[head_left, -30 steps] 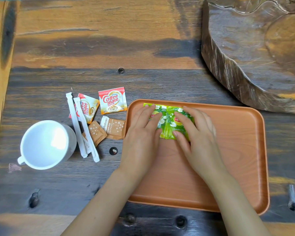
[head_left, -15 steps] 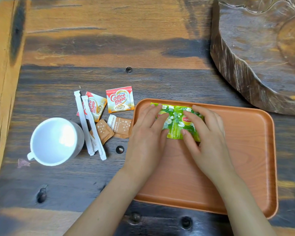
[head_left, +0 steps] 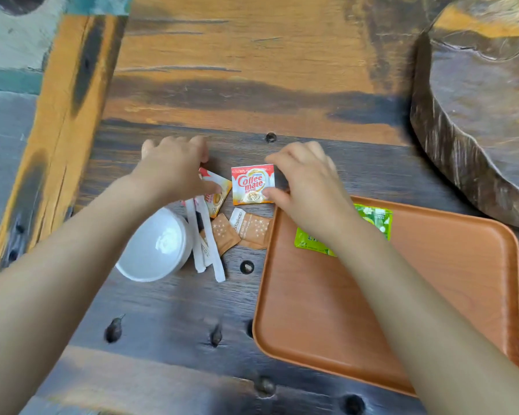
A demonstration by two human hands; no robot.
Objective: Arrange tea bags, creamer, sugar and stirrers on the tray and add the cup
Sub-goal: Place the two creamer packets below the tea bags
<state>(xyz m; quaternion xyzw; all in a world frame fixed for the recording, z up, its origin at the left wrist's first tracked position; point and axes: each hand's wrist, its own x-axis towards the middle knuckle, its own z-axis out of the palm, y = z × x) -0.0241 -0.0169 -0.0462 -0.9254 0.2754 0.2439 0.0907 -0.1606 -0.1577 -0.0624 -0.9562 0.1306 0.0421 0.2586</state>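
The table (head_left: 252, 94) is made of old wooden planks, dark brown near the person and orange-brown farther away, with round dark bolt heads set in it. At the far right a thick carved wood slab (head_left: 480, 115) lies on it. At the far left a piece of grey floor is seen.

The right hand (head_left: 306, 184) is over a creamer sachet (head_left: 253, 184) with the red words "Coffee mate". Its thumb touches the near right corner of the sachet and the other fingers are spread at the far right corner; I cannot tell if they already grip it. The left hand (head_left: 174, 169) has its fingers spread open, with nothing in them, above a second creamer sachet (head_left: 216, 194), which lies partly under its thumb.

Just near of both thumbs lie two brown sugar packets (head_left: 243, 230); one shows small white writing, maybe "taikoo". The white paper stirrers (head_left: 206, 241) lie beside them, and the white cup (head_left: 155, 248) stands under the left forearm.

The orange tray (head_left: 402, 295) is under the right forearm. Green tea bags (head_left: 372, 218) lie on it at its far left part, behind the right wrist; their writing is too small to read.
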